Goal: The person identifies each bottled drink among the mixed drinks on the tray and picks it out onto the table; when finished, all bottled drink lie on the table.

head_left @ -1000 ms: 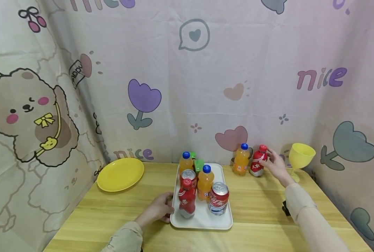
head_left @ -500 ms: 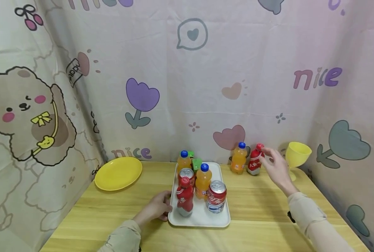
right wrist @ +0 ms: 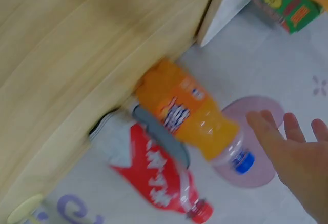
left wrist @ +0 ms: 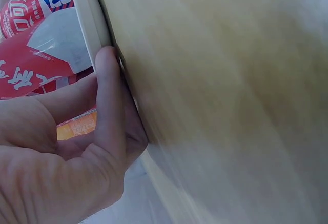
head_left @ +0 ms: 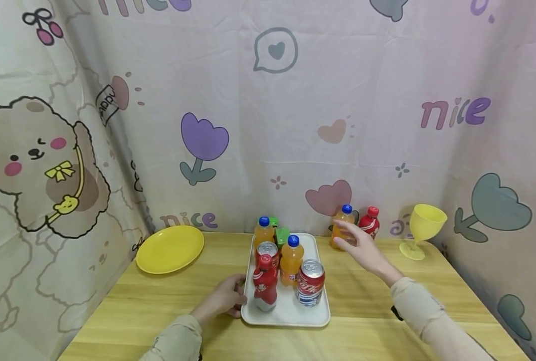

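Observation:
My left hand (head_left: 228, 297) is at the left side of a white tray (head_left: 290, 318), its fingers and thumb gripping the rim, as the left wrist view also shows. On the tray stand a red cola bottle (head_left: 265, 286), two orange soda bottles (head_left: 292, 263), two red cola cans (head_left: 311, 285) and small green boxes (head_left: 282, 235). My right hand (head_left: 362, 245) holds nothing, fingers spread, in front of another orange soda bottle (head_left: 337, 233). In the right wrist view that orange bottle (right wrist: 189, 114) stands beside a red cola bottle (right wrist: 161, 175), apart from my fingers.
A yellow plate (head_left: 170, 249) lies at the table's back left. Toward the back right corner stands a yellow goblet (head_left: 427, 222). A patterned curtain (head_left: 268, 125) hangs behind and on both sides of the wooden table (head_left: 362, 326).
My right hand has left the red cola bottle, which stays standing at the back, and moved left to the orange soda bottle. My left hand has stayed on the tray.

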{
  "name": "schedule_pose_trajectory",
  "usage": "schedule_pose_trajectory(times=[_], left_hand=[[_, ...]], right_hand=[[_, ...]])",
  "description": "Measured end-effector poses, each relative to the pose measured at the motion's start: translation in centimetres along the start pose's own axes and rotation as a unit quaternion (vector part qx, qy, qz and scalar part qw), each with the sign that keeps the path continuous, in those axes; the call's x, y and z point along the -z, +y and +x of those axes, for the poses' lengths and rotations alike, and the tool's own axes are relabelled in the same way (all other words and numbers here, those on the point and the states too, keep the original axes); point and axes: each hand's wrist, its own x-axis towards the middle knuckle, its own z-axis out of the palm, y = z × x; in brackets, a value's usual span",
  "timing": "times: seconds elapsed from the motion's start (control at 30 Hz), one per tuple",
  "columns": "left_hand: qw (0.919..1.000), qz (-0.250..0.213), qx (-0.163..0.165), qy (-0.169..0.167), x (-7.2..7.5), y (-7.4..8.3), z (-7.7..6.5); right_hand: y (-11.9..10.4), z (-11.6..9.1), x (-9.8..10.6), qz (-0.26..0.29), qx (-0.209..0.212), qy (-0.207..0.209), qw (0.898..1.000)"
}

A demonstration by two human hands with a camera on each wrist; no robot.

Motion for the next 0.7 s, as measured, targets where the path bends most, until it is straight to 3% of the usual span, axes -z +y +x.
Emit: schedule_pose_trajectory(times=[0.27, 0.7], left_hand=[[1.0, -0.002, 0.001, -0.003, 0.1, 0.1, -0.2], [1.0, -0.005, -0.003, 0.001, 0.1, -0.2, 0.0]], right_hand=[[-1.9, 0.1, -2.6, 0.033, -0.004, -0.073, 0.997], [-4.3, 1.0, -5.4, 0.1, -0.025, -0.167, 0.98]])
